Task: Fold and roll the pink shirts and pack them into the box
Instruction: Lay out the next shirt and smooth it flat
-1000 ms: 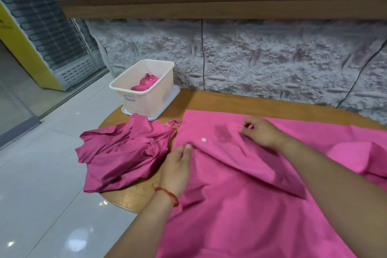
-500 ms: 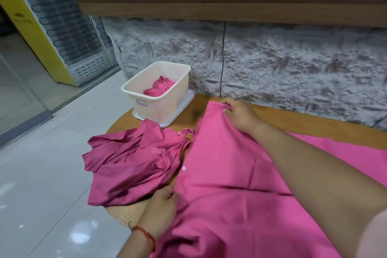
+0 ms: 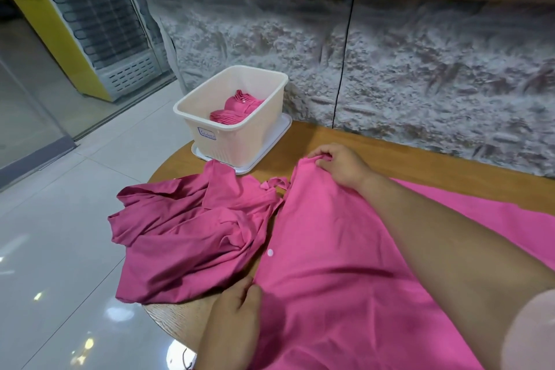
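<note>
A bright pink shirt [image 3: 336, 255] with a white button lies spread over the round wooden table [image 3: 369, 147]. My right hand [image 3: 339, 164] pinches its far left corner. My left hand [image 3: 237, 309] pinches the shirt's near left edge at the table's front. A darker pink shirt [image 3: 186, 234] lies crumpled to the left, hanging over the table edge. The cream plastic box [image 3: 237, 141] stands at the table's far left on its lid, with rolled pink shirts [image 3: 237, 109] inside.
A rough grey stone wall [image 3: 420, 69] runs right behind the table under a wooden shelf. White tiled floor [image 3: 60, 249] lies to the left, with a yellow-framed cabinet [image 3: 90, 24] at the far left.
My right hand carried the shirt's flap leftward and now holds the far left corner. My left hand slid back along the left edge to the table's front. The camera came closer and tilted down.
</note>
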Demonstrator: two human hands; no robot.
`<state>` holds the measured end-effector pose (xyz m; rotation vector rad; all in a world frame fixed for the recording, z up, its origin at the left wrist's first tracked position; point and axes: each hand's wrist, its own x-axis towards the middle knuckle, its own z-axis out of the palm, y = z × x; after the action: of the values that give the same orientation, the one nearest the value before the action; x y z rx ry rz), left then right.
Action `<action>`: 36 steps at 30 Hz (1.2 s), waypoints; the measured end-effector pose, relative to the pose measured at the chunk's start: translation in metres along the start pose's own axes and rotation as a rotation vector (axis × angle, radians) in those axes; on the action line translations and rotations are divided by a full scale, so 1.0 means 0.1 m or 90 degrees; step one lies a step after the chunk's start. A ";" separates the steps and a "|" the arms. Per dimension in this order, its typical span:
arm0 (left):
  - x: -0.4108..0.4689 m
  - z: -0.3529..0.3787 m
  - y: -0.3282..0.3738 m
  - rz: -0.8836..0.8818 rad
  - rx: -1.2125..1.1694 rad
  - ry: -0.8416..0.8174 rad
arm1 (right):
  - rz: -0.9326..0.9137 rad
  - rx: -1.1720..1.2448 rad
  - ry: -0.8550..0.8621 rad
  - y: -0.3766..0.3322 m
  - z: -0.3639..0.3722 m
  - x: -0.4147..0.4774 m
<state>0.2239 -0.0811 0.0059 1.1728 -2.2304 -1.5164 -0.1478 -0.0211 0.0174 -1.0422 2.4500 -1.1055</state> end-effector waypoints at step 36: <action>-0.40 -0.31 -0.08 -0.198 -0.214 -0.158 | -0.018 -0.391 -0.152 -0.85 0.38 -1.30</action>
<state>0.2716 -0.0757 0.0238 1.3260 -1.8807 -2.1635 0.0064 0.0110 0.0471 -1.2789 2.6247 -0.1926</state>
